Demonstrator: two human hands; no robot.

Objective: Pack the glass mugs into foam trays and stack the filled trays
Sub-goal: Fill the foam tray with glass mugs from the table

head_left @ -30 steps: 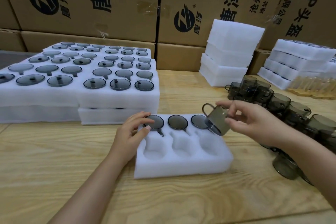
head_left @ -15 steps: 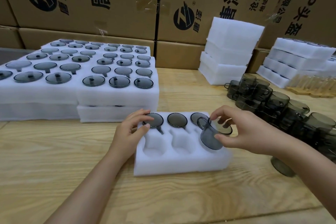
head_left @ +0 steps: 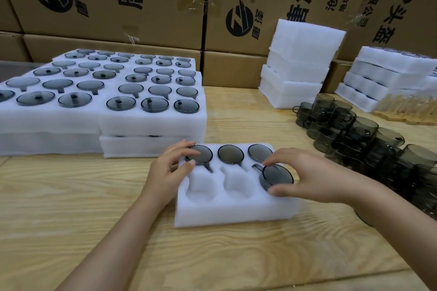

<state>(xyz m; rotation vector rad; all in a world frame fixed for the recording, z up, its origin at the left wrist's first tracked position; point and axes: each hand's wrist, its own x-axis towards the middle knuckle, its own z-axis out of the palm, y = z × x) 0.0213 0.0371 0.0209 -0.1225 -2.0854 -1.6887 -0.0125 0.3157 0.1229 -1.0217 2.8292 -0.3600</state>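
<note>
While the left hand [head_left: 169, 168] rests at the foam tray's [head_left: 236, 212] far-left corner, grip curled round the far-left mug [head_left: 199, 154], the right hand's [head_left: 305, 179] grip pinches a glass mug [head_left: 276, 176] standing base-up, axis vertical, in the tray's near-right pocket, handle pointing toward the tray's centre.

loose mugs [head_left: 361, 134] crowd right, filled trays [head_left: 151, 123] — left

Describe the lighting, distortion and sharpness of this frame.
Head view: soft even light, faint shadow beside the foam tray; wide-angle distortion tilts the cardboard boxes toward the edges; tape on them glints; the loose mugs at right look slightly smeared.
</note>
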